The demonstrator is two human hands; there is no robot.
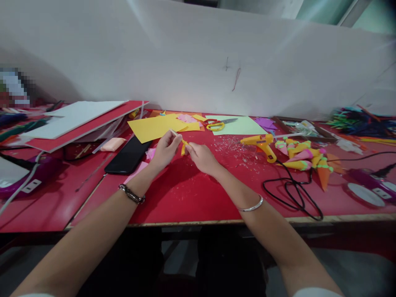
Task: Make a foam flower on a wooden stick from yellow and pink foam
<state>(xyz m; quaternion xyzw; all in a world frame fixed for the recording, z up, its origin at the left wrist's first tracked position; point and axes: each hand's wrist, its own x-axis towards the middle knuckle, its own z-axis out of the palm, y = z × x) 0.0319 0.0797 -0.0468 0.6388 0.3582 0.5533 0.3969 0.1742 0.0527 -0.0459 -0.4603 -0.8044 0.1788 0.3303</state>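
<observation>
My left hand (pixel 166 149) and my right hand (pixel 202 158) meet above the middle of the red table, both with fingers pinched. Between them is a small folded yellow strip (pixel 183 147), perhaps paper or foam; both hands hold it. A pale, thin tip (pixel 175 133) pokes up at my left fingertips, too small to name. Just behind the hands lies a yellow sheet (pixel 153 127). Scissors (pixel 215 124) with red and yellow handles rest on a pale green sheet (pixel 244 126) further back.
A black phone (pixel 128 156) lies left of my hands, near a peach-coloured block (pixel 113 144). To the right are a yellow glue gun (pixel 261 144), its looped black cord (pixel 289 194) and several colourful cones (pixel 301 154). White and red boards (pixel 74 119) are stacked at left.
</observation>
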